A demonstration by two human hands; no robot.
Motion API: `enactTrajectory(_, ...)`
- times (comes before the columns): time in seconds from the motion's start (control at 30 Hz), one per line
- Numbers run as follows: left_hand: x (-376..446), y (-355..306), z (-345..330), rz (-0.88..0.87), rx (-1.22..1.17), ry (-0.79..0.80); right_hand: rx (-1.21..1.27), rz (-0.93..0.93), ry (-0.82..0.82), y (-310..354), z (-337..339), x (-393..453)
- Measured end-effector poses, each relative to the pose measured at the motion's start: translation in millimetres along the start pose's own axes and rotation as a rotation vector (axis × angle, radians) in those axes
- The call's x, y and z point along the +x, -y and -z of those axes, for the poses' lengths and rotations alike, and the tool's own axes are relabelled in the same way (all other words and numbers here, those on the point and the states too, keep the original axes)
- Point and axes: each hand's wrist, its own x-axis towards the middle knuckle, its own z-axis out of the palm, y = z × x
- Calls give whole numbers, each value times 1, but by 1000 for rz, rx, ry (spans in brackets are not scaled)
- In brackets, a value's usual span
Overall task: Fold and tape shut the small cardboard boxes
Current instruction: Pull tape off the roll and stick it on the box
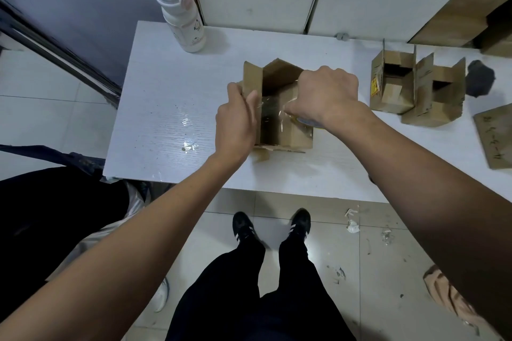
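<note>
Two hands working small brown cardboard box (pixel 279 108) at white desk (pixel 166 108) centre: left hand (pixel 235 122) pinching flap, steadying; right hand (pixel 327 94) gripping clear tape strip (pixel 273 112), stretching it across seam. Two open boxes (pixel 415 88) waiting far right.

Bare table (pixel 155 108) left of the box (pixel 279 108); bottle (pixel 181 14) behind, open boxes (pixel 415 88) right.

Markings in view, none of them readable

A yellow label (pixel 375 87) with dark characters sits on the open box (pixel 392 83) at 2 o'clock; handwritten dark strokes cross the cardboard sheet (pixel 494 138) at 3 o'clock; small cartoon prints mark the bottle (pixel 181 15) at 11 o'clock.
</note>
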Motion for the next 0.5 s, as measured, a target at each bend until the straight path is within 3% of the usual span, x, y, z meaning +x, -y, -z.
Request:
enactTrajectory(0.13,-5,4,1,-157,-28,84,-26,23,-26,-3,-3,1)
enactTrajectory(0.23,-4,8,-2,-195,78,19,-27,36,3,-4,-6,0)
enactTrajectory(0.37,0,3,-3,-66,80,-140,35,41,34,-2,-8,-1)
enactTrajectory(0.5,4,-7,-3,195,-53,-214,72,75,21,5,2,-5)
